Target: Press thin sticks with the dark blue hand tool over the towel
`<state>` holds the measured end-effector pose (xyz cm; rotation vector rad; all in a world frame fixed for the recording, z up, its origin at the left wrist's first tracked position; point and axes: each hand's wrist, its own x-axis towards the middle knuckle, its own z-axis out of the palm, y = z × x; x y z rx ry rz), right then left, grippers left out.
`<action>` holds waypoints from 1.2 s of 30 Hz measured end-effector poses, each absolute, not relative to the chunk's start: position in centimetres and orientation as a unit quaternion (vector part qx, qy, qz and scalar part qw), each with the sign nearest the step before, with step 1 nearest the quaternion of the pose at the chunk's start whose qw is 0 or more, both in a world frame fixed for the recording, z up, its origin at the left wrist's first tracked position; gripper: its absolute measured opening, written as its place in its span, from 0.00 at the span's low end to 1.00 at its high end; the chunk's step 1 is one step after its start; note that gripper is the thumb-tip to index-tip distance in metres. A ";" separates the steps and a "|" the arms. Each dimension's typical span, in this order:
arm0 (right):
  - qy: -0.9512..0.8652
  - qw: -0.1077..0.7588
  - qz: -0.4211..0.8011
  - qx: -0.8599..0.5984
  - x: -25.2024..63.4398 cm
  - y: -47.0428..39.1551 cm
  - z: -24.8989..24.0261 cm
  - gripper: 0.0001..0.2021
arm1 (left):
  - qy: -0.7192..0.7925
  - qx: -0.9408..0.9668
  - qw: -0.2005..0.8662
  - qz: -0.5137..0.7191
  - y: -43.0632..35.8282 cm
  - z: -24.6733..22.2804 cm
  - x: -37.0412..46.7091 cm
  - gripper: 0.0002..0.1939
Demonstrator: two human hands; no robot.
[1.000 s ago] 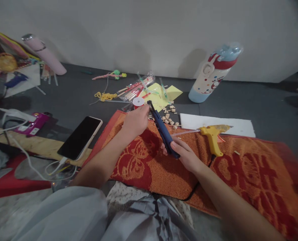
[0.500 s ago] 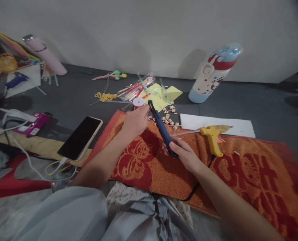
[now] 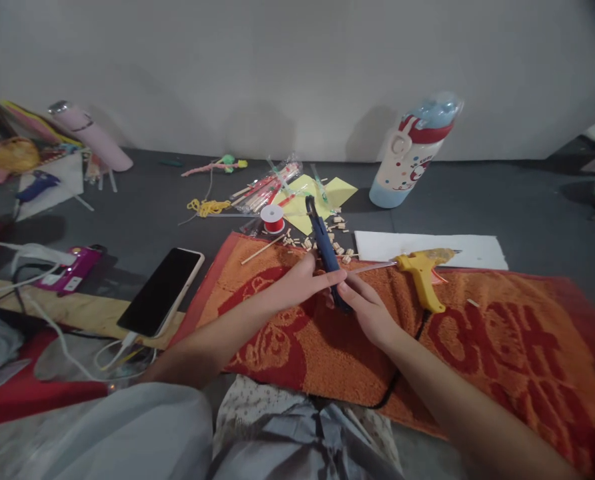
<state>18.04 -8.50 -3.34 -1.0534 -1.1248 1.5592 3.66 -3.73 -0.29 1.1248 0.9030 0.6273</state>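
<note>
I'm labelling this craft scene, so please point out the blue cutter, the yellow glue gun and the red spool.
Blue cutter [image 3: 322,243], head view, on the middle of its handle above the fingers.
Yellow glue gun [image 3: 424,267], head view, on its body above the grip.
Red spool [image 3: 272,219], head view, on its white top.

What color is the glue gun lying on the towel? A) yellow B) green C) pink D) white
A: the glue gun lying on the orange towel, just to the right of the right hand, is yellow.
</note>
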 end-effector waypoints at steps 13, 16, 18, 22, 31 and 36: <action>-0.481 0.458 0.625 -0.410 17.8 -8.5 -3.5 0.25 | 0.422 0.503 0.683 0.321 -4.1 -0.6 3.9 0.23; -0.474 0.454 0.633 -0.411 17.8 -8.5 -3.7 0.26 | 0.426 0.495 0.687 0.320 -4.2 -0.9 4.0 0.24; -0.472 0.454 0.633 -0.413 17.7 -8.5 -3.8 0.26 | 0.428 0.495 0.685 0.321 -4.3 -1.1 4.0 0.24; -0.471 0.449 0.638 -0.412 17.8 -8.5 -3.8 0.26 | 0.446 0.493 0.662 0.345 -4.4 -1.0 4.0 0.23; -0.473 0.444 0.635 -0.419 17.8 -8.5 -3.8 0.26 | 0.443 0.475 0.679 0.342 -4.5 -0.9 4.2 0.25; -0.466 0.439 0.644 -0.419 17.8 -8.5 -3.5 0.27 | 0.433 0.478 0.687 0.335 -4.5 -1.4 4.1 0.27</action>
